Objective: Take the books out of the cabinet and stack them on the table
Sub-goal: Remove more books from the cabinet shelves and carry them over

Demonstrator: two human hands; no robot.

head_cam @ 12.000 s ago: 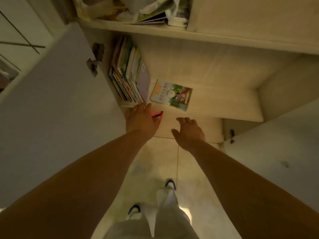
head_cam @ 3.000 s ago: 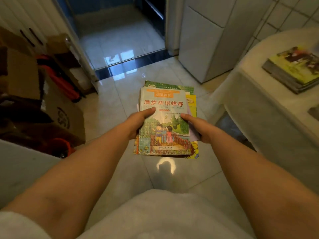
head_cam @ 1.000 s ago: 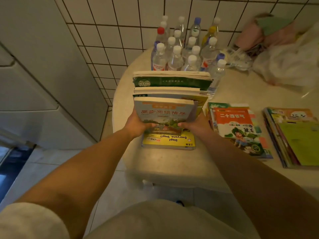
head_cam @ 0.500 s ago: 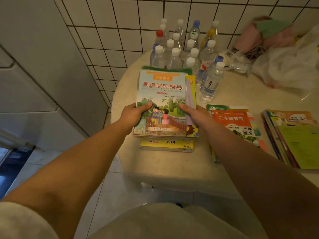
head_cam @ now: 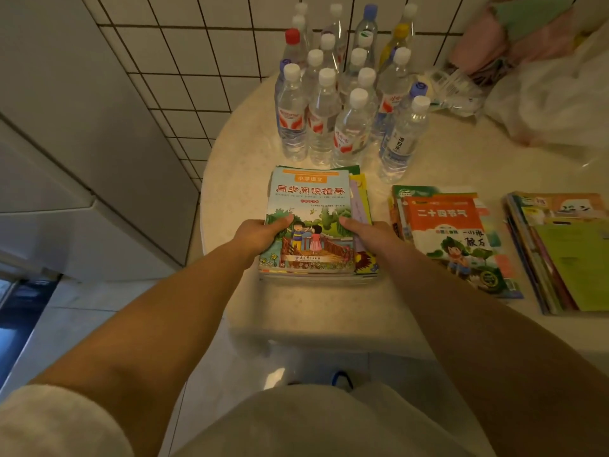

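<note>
A stack of thin children's books (head_cam: 311,206), topped by a light blue cover with red Chinese characters, lies flat on the round beige table (head_cam: 250,153) near its front left edge. My left hand (head_cam: 260,235) grips the stack's left side, thumb on the cover. My right hand (head_cam: 369,234) grips its right side the same way. A second pile with an orange-red cover (head_cam: 451,235) lies just to the right. A third pile with a green sheet on top (head_cam: 563,255) lies further right. The cabinet is out of view.
Several clear plastic water bottles (head_cam: 342,103) stand close behind the stack. Plastic bags and cloth (head_cam: 540,74) fill the table's back right. A white tiled wall (head_cam: 184,51) and a grey appliance front (head_cam: 75,166) are on the left; tiled floor lies below.
The stack in my hands has come down onto the yellow book that lay on the table, which it now covers. Both hands keep their grip on its sides.
</note>
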